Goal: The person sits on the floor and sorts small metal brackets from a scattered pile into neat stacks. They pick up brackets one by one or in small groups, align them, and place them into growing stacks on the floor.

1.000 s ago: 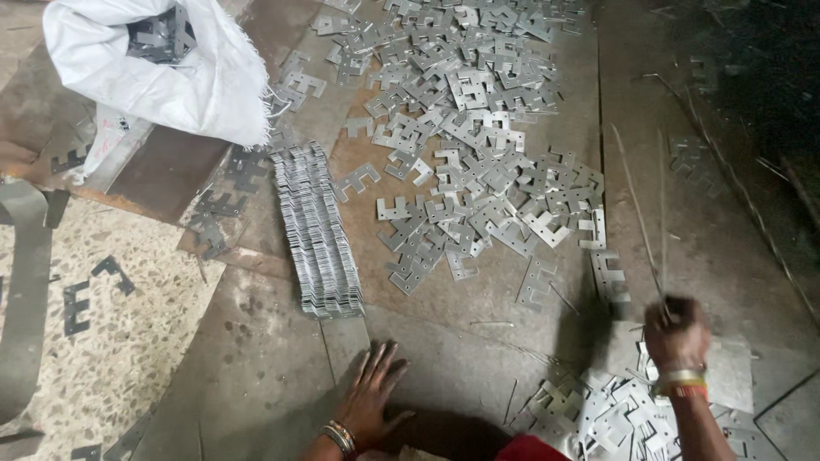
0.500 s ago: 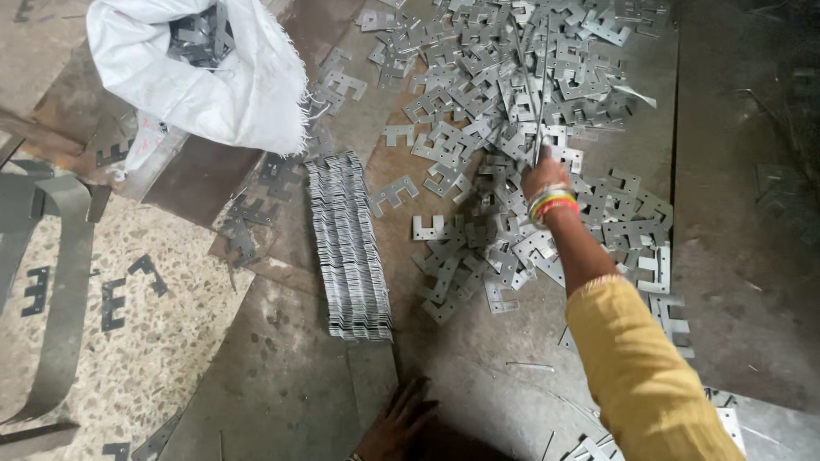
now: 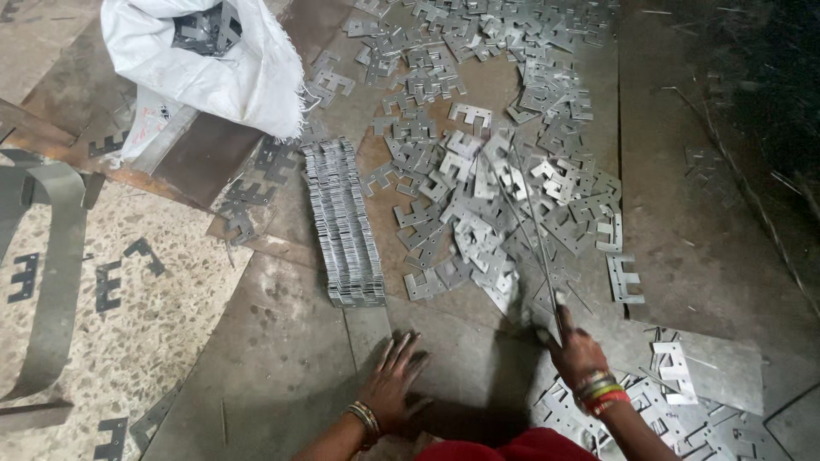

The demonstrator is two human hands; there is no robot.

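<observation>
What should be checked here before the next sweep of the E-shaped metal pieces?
1. Right hand has a closed grip on the bundle of thin sticks: ok.
2. Stick tips reach into the loose pile of E-shaped metal stampings: ok.
3. Left hand lies flat on the metal floor sheet, fingers spread, apart from the pieces: ok.
4. Neat row of stacked stampings stands in line, beside the loose pile: ok.
5. White sack lies open with stampings inside, apart from the pile: ok.
6. Sharpness of the stamping edges near the bare hands: cannot tell.
</observation>
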